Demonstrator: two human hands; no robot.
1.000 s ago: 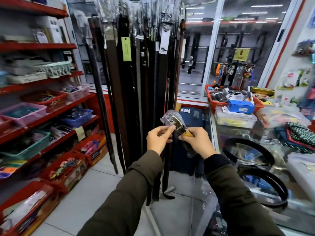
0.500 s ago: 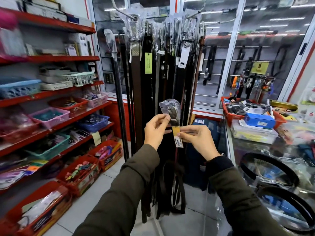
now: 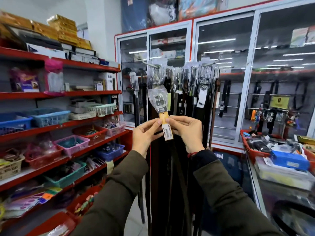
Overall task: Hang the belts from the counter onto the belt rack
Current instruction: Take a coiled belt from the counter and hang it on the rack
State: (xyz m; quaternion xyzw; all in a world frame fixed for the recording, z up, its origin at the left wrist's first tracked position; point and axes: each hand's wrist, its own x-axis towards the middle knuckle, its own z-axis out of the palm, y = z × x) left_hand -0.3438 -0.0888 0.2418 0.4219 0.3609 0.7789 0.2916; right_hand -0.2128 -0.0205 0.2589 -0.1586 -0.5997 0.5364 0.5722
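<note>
I hold a dark belt upright by its top end, its buckle wrapped in clear plastic and a yellow price tag hanging under it. My left hand and my right hand both pinch the belt at the tag, and its strap drops down between my arms. Right behind it stands the belt rack, whose hooks carry several dark belts in plastic-wrapped buckles. The held buckle is just below the rack's left hook. A coiled black belt lies on the glass counter at the lower right.
Red shelves with baskets of small goods line the left side. Glass display cabinets stand behind the rack. Red baskets and boxes crowd the counter's far end. Tiled floor shows between shelves and rack.
Both hands have lifted the belt's buckle end upward toward the rack's hooks, and my view has tilted up with it. The grip has settled at the yellow tag.
</note>
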